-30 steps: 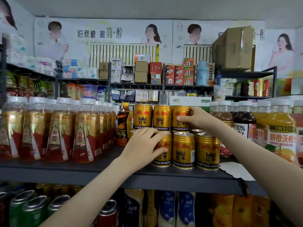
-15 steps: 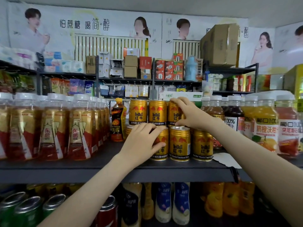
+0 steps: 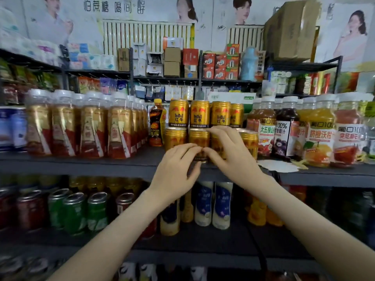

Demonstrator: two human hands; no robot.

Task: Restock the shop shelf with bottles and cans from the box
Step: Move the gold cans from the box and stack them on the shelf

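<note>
Gold Red Bull cans (image 3: 199, 114) stand two layers high at the middle of the dark shelf (image 3: 81, 164). My left hand (image 3: 176, 169) reaches up, its fingertips curled on the lower front of the middle bottom can (image 3: 197, 138). My right hand (image 3: 229, 155) lies over the front of the bottom can just to the right, which it mostly hides. The fingertips of both hands meet in front of the bottom row. The box is out of view.
Gold-and-red bottles (image 3: 89, 126) fill the shelf to the left, with a dark bottle (image 3: 157, 122) beside the cans. Juice bottles (image 3: 318, 130) stand to the right above a white paper (image 3: 278, 165). Green cans (image 3: 75, 211) and white bottles (image 3: 222, 205) sit on the shelf below.
My right hand came down from the upper row of cans to the bottom row. My left hand shifted right to the middle bottom can. The view moved down and closer.
</note>
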